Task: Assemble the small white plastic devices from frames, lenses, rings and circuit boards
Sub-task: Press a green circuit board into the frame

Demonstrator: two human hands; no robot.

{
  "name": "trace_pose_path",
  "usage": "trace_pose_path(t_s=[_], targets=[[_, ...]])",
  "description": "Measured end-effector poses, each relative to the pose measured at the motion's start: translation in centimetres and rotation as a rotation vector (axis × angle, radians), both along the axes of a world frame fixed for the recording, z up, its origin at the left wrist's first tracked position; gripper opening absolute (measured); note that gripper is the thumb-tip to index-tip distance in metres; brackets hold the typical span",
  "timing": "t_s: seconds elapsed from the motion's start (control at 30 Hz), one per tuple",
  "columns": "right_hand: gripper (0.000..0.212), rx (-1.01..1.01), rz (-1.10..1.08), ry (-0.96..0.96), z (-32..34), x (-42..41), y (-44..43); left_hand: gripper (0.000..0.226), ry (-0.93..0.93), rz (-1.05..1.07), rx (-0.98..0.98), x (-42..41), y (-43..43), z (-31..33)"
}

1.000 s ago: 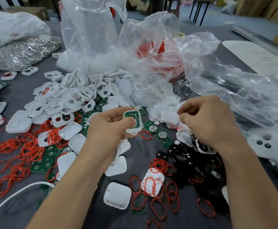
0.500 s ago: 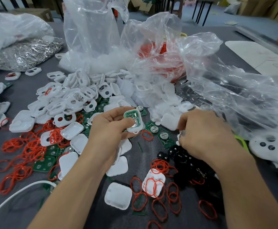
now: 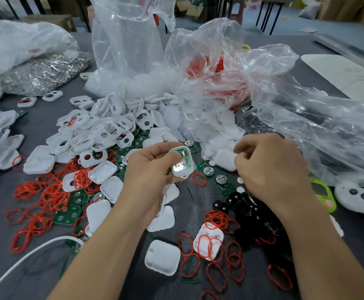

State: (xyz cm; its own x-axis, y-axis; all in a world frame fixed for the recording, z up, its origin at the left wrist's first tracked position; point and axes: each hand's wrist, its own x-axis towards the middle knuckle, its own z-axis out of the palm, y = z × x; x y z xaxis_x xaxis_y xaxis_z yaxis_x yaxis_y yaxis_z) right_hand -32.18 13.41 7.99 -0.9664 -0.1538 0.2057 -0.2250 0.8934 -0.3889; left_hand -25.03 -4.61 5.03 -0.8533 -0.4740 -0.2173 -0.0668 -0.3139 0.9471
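Observation:
My left hand (image 3: 148, 176) grips a white frame (image 3: 181, 162) by its edges, thumb on top; a green circuit board with a shiny round cell sits inside it. My right hand (image 3: 269, 167) hovers just to the right with its fingers curled together; whether it holds anything is hidden. Loose white frames (image 3: 103, 131) are heaped behind my left hand. Red rings (image 3: 47, 195) lie scattered on the left and along the front. Green circuit boards (image 3: 222, 180) lie between my hands. Black parts (image 3: 252, 211) are piled under my right wrist. White covers (image 3: 162, 257) lie in front.
Crumpled clear plastic bags (image 3: 129, 50) stand behind the heap and another bag (image 3: 306, 118) spreads along the right. A bag of metal clips (image 3: 44, 72) lies at the back left. A white controller (image 3: 362, 195) and a green item (image 3: 324, 195) sit at the right, a white cable (image 3: 25, 256) at the front left.
My right hand dipped to the black parts, then came back up towards the frame. My left hand has tilted the frame, so the shiny cell now faces me.

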Motion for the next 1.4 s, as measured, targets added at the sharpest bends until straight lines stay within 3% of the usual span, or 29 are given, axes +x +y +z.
trace_pose_path(t_s=[0.1,0.2,0.33,0.43,0.67,0.83,1.0,1.1,1.3,1.4], targets=[[0.02,-0.487,0.017,-0.056,-0.4,-0.5,-0.1,0.021,0.002,-0.002,-0.012,0.0,0.0,-0.2],[0.026,-0.954,0.126,-0.359,-0.3,-0.3,-0.9,0.018,0.014,-0.005,-0.011,-0.1,0.0,-0.2],[0.022,-1.186,0.272,-0.594,-0.3,0.2,-1.6,0.03,0.024,-0.032,0.022,-0.2,0.2,-0.1],[0.024,-1.206,0.339,-0.634,-0.5,0.5,-2.0,0.037,0.032,-0.074,0.017,0.0,0.2,0.0],[0.026,-1.144,0.346,-0.599,-1.3,0.7,-2.6,0.029,0.035,-0.125,-0.002,0.1,0.1,-0.1],[0.014,-1.317,0.363,-0.778,-1.4,0.3,-2.4,0.026,0.025,-0.142,0.042,0.1,-0.1,-0.1],[0.03,-1.178,0.536,-0.674,-1.0,0.1,-1.6,0.028,0.023,-0.133,0.059,0.0,-0.2,0.0],[0.022,-1.171,0.591,-0.644,-1.1,0.2,-1.5,0.029,0.017,-0.126,0.04,0.0,-0.3,0.0],[0.025,-1.165,0.605,-0.666,-1.0,0.2,-1.4,0.028,0.028,-0.124,0.065,0.1,-0.3,0.1],[0.027,-1.271,0.503,-0.77,-0.9,-0.1,-1.1,0.028,0.017,-0.116,0.056,0.0,-0.2,0.1]])
